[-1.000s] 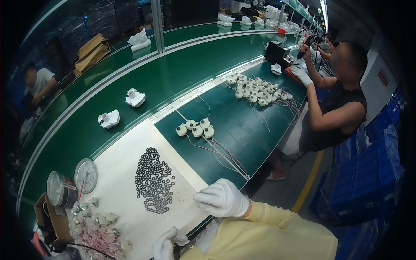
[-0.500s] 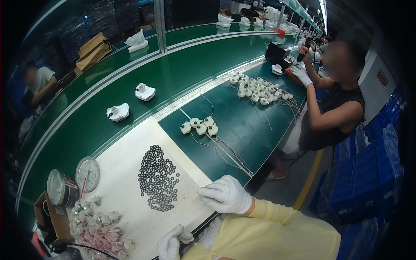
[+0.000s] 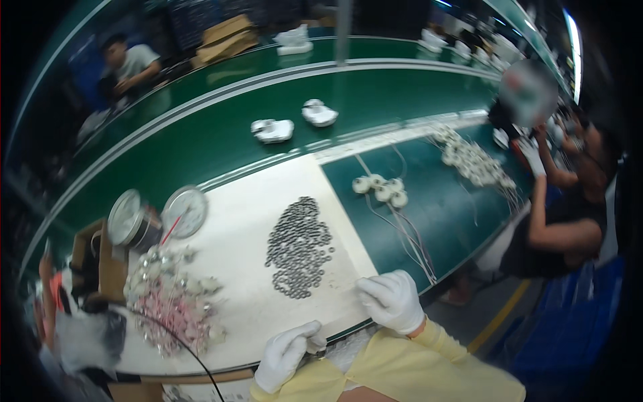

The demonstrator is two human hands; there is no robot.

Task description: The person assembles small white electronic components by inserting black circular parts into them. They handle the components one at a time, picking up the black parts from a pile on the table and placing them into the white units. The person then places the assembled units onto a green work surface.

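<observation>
My left hand [image 3: 284, 356], in a white glove, is at the front edge of the white work board [image 3: 231, 221]. Its thumb and fingers are closed together, and whatever lies between them is too small or hidden to make out. My right hand [image 3: 394, 303], gloved the same way, hovers by the board's front right corner. Its fingers are curled and pressed together, and I cannot make out anything in them. Beyond both hands a heap of small black rings [image 3: 299, 251] is spread on the board. To the left lies a pile of small white motors with pink wires [image 3: 177, 295].
A round tin [image 3: 134, 224], its lid [image 3: 185, 211] with a red stick, and a cardboard box [image 3: 107, 268] stand left. Several wired motors [image 3: 382, 189] lie on the green tabletop [image 3: 429, 214]. Two white housings [image 3: 272, 130] sit on the green conveyor [image 3: 221, 144]. A co-worker [image 3: 562, 214] works at right.
The view has swung left, so the board and tabletop appear further right. My left hand shows more fully at the board's edge. Both hands keep their closed shape.
</observation>
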